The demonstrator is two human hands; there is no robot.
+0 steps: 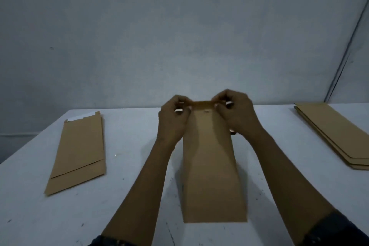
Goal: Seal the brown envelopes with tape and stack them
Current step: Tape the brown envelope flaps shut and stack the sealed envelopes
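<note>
Both hands, left hand and right hand, pinch the flap of the centre envelope lying on the surface. Folding it squarely, then pressing outward, should seal cleanly. One pile lies left, another pile nears the right edge; open room remains between.

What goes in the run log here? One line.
both hands pinch flap of middle brown paper envelope | left hand | right hand | side stacks untouched
</note>
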